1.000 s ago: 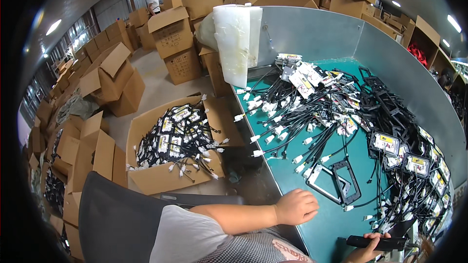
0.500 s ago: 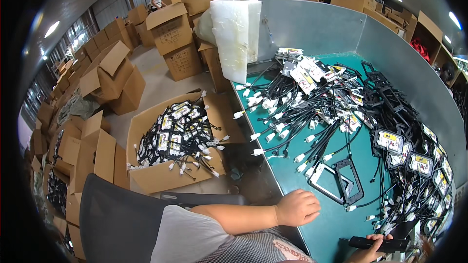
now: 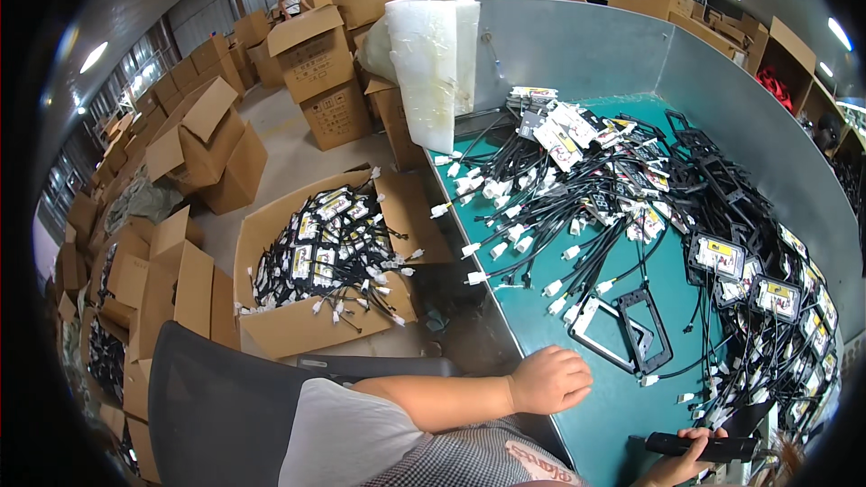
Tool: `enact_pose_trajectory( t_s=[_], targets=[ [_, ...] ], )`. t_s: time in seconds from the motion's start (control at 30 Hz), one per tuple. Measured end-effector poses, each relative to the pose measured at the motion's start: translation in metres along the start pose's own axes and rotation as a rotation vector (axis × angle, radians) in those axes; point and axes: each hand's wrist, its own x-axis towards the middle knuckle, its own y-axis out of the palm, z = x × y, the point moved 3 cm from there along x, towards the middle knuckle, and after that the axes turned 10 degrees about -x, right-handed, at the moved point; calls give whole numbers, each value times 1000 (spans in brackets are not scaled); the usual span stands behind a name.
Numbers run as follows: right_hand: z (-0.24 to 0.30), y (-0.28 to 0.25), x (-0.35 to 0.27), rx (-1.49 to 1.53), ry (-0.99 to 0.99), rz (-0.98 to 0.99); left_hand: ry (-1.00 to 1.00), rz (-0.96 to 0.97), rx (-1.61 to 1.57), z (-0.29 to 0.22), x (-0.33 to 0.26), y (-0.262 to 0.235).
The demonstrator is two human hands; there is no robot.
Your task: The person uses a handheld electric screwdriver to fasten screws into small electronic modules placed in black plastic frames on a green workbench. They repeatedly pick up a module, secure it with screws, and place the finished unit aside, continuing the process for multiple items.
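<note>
My left hand rests at the table's near left edge, its fingers curled in a loose fist with nothing visible in them. At the lower right, my right hand is wrapped round a black cylindrical tool, held low over the table and lying roughly sideways. The tool's right end is partly lost among the clutter. Just beyond my left hand lie a black rectangular frame and a white-faced frame, partly overlapping. Right of them are heaped black-framed modules with printed labels and cables.
A pile of cabled modules with white connectors covers the far part of the green table. Grey metal walls bound it. On the left, an open carton holds similar modules. A chair and stacked cartons stand beyond.
My hands and the black tool stay almost where they were. The view has shifted slightly. In the background, two people have moved a little.
</note>
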Motion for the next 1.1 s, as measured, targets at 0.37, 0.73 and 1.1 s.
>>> enact_pose_trajectory(
  t_s=[0.37, 0.73, 1.1],
  targets=[
    [2, 2, 3, 33, -87, 85, -56, -52, -535, -7, 24, -24],
    [-50, -22, 18, 14, -160, 174, 617, 171, -1906, -154, 133, -94],
    [-47, -12, 23, 13, -177, 234, 731, 503, -2338, -177, 136, -67]
  ],
)
